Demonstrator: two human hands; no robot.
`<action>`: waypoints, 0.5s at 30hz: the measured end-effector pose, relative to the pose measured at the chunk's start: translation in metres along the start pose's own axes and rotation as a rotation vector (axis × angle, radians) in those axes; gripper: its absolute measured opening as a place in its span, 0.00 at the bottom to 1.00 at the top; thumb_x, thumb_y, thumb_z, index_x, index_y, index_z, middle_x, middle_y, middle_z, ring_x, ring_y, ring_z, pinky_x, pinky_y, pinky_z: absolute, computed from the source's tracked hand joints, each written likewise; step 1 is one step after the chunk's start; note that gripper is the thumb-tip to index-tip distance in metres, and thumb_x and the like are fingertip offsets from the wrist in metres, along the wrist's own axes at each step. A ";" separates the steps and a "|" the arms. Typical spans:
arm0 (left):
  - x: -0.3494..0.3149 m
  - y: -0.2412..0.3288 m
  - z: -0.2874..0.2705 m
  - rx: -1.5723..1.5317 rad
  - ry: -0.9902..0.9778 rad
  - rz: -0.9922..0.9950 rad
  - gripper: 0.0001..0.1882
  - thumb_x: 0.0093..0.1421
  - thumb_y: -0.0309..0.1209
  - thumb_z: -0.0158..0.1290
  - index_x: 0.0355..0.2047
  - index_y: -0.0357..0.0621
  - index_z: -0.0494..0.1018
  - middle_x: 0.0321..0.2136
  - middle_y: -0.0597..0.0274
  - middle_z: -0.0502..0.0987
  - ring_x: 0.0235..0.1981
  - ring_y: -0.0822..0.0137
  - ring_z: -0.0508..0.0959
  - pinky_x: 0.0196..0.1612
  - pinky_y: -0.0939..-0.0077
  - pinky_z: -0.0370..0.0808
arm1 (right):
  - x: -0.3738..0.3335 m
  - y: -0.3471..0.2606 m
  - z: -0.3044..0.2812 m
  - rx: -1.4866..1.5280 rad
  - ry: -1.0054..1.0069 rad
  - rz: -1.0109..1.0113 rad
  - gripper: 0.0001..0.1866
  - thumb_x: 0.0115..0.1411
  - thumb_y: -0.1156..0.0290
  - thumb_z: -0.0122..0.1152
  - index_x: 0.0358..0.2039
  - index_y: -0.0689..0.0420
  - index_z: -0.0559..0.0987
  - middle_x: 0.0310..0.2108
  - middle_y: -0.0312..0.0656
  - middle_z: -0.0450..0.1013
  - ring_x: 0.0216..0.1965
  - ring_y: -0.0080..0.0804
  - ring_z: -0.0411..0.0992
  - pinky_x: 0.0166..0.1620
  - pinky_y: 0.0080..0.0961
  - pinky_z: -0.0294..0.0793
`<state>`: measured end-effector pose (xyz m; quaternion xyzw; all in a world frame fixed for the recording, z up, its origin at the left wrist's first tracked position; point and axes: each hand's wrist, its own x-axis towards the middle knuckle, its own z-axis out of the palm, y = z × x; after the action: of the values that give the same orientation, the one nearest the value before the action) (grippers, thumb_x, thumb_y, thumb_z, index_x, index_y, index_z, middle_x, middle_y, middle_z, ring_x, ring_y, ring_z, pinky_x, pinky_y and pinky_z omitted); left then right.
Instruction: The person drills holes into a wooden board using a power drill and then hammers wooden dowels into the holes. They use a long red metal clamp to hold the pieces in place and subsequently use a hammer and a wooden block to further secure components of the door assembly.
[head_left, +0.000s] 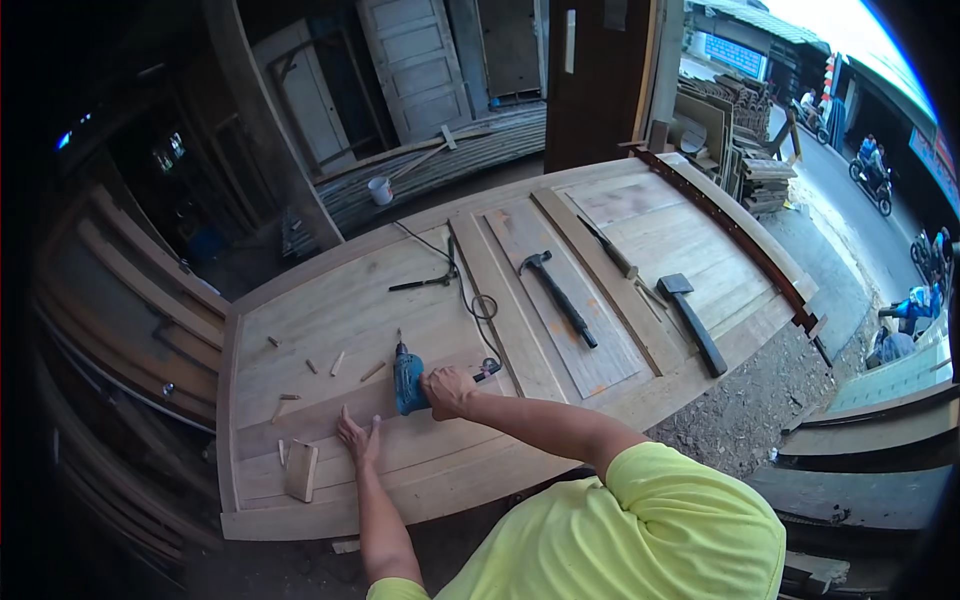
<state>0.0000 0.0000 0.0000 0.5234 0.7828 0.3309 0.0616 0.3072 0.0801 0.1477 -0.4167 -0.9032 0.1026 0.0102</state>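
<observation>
A wide wooden door (350,290), laid flat as a work surface, fills the foreground of an open-sided workshop. On its near left part, a small wood block (301,471) lies near the left hand (360,435), which is open, fingers spread, with nothing in its grasp. Close by, the right hand (450,392) wraps around the grip of a teal power drill (408,385), which is over the door's left half, its bit pointing away from the person; whether the bit touches wood I cannot tell. Several wooden pegs (373,371) are scattered around there. Frame and panels look fitted together, so the main assembly seems done; the pegs lying loose suggest that the finer work is unfinished, though no count of holes can be made out. Farther along, a claw hammer (560,300), a chisel (612,250) and a dark mallet (677,285) lie unheld, and a bar clamp (750,241) spans the right end. Beyond are a white bucket (380,190), a pale panelled door (415,70) and street motorbikes (872,185).
</observation>
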 end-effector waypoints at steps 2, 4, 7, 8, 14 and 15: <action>-0.001 0.019 -0.004 -0.052 0.001 -0.049 0.55 0.61 0.48 0.69 0.79 0.47 0.49 0.74 0.38 0.56 0.75 0.38 0.56 0.78 0.43 0.52 | -0.018 0.014 -0.039 0.085 0.077 0.049 0.25 0.50 0.62 0.66 0.49 0.59 0.84 0.44 0.57 0.85 0.45 0.54 0.86 0.51 0.44 0.86; -0.030 0.007 -0.025 -0.022 -0.034 -0.062 0.52 0.64 0.47 0.67 0.78 0.44 0.50 0.72 0.38 0.59 0.74 0.37 0.57 0.77 0.43 0.53 | -0.060 0.005 -0.062 0.211 0.122 0.123 0.25 0.51 0.61 0.66 0.48 0.61 0.85 0.37 0.60 0.84 0.41 0.58 0.85 0.47 0.44 0.85; -0.055 -0.001 -0.036 0.049 0.048 -0.107 0.44 0.66 0.46 0.64 0.74 0.42 0.57 0.70 0.39 0.63 0.73 0.37 0.60 0.76 0.43 0.56 | -0.127 0.023 -0.134 0.548 0.166 0.144 0.23 0.51 0.60 0.66 0.42 0.65 0.86 0.28 0.59 0.81 0.34 0.59 0.82 0.40 0.44 0.81; -0.056 0.000 -0.040 0.076 0.090 -0.117 0.41 0.67 0.46 0.63 0.73 0.42 0.59 0.69 0.39 0.64 0.72 0.38 0.60 0.75 0.42 0.57 | -0.154 0.033 -0.152 0.637 0.194 0.152 0.22 0.50 0.61 0.66 0.40 0.66 0.85 0.27 0.55 0.81 0.31 0.52 0.81 0.37 0.41 0.80; -0.142 0.150 0.041 -0.057 0.261 -0.030 0.24 0.70 0.41 0.60 0.59 0.39 0.73 0.58 0.42 0.74 0.64 0.43 0.68 0.70 0.45 0.62 | -0.349 0.082 -0.223 1.215 0.645 0.233 0.14 0.50 0.74 0.62 0.38 0.63 0.83 0.27 0.37 0.78 0.24 0.20 0.71 0.29 0.22 0.71; -0.156 0.193 0.061 -0.142 0.268 0.054 0.23 0.70 0.40 0.60 0.59 0.38 0.73 0.56 0.43 0.75 0.63 0.43 0.69 0.69 0.45 0.62 | -0.381 0.104 -0.219 1.284 0.762 0.163 0.14 0.51 0.74 0.63 0.39 0.65 0.82 0.30 0.39 0.80 0.23 0.21 0.71 0.29 0.22 0.72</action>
<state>0.2468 -0.0618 0.0259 0.4897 0.7444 0.4537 -0.0156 0.6561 -0.1030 0.3675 -0.4009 -0.5659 0.4585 0.5557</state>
